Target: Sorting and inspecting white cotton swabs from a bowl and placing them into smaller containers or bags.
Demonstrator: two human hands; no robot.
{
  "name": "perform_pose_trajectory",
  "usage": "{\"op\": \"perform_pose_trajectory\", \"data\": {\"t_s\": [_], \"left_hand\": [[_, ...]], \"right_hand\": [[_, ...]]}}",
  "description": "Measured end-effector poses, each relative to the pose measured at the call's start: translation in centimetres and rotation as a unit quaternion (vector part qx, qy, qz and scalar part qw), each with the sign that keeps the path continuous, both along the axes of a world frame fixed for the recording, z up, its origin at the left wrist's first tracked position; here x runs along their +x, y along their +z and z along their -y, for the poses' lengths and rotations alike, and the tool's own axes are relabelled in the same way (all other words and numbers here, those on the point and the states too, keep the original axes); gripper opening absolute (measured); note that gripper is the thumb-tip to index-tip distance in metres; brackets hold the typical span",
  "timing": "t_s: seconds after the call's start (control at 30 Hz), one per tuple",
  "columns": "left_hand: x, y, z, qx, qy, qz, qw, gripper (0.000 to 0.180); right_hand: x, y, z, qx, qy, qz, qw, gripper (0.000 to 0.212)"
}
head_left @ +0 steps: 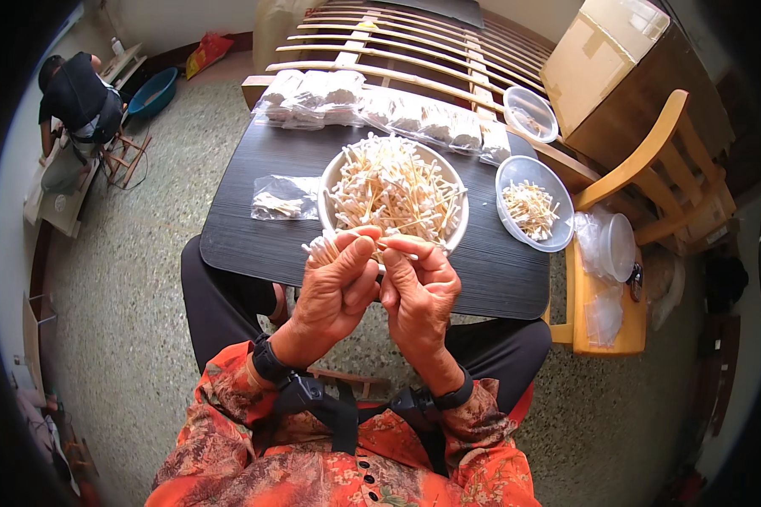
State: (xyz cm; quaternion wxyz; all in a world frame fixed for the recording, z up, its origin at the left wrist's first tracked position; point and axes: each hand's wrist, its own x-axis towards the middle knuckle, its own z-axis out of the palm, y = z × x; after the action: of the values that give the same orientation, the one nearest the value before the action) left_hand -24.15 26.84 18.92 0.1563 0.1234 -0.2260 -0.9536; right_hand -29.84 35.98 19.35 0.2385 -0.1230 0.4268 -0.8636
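Head view: Our left hand (338,287) closed around a bunch of white-tipped, pale-stemmed cotton swabs (317,248) over one heaped bowl (462,221); our right hand (421,296) pinched another. One clear tub (522,171) and one small packet (292,188) held more.

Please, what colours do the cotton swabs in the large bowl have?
The cotton swabs are pale tan with white ends, best seen in the head view.

A dark table (500,283) is topped by a white bowl (462,228) heaped with cotton swabs (389,186). A small clear bag (303,188) is laid to its left, packed bundles (380,108) are lined along the far edge, and a clear tub (506,179) is seen at the right edge.
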Motion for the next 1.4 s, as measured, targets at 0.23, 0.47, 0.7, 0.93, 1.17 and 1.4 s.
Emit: {"op": "perform_pose_trajectory", "data": {"t_s": [0.23, 0.47, 0.7, 0.93, 1.17, 1.4], "left_hand": [[0.0, -0.8, -0.3, -0.183, 0.057, -0.008, 0.981, 0.014], [0.0, 0.1, -0.7, -0.257, 0.116, 0.008, 0.959, 0.012], [-0.4, 0.4, 1.4, -0.118, 0.066, -0.019, 0.991, 0.028], [-0.7, 0.7, 1.6, -0.016, 0.033, -0.073, 0.997, 0.028], [-0.6, 0.0, 1.8, -0.016, 0.012, -0.047, 0.999, 0.026], [-0.9, 0.0, 1.8, -0.043, 0.009, -0.040, 0.998, 0.029]], "right_hand": [[0.2, 0.0, -0.1, 0.028, 0.018, -0.012, 0.999, 0.010], [0.4, -0.7, -0.1, 0.032, 0.034, -0.011, 0.999, 0.016], [-1.2, 1.4, -0.4, 0.072, -0.040, -0.124, 0.989, 0.021], [-6.4, 0.8, -1.4, 0.256, -0.169, -0.529, 0.792, 0.008], [-6.7, 1.4, -0.8, 0.377, -0.107, -0.662, 0.639, 0.011], [-7.2, 0.7, -0.5, 0.370, -0.123, -0.690, 0.610, 0.012]]}}
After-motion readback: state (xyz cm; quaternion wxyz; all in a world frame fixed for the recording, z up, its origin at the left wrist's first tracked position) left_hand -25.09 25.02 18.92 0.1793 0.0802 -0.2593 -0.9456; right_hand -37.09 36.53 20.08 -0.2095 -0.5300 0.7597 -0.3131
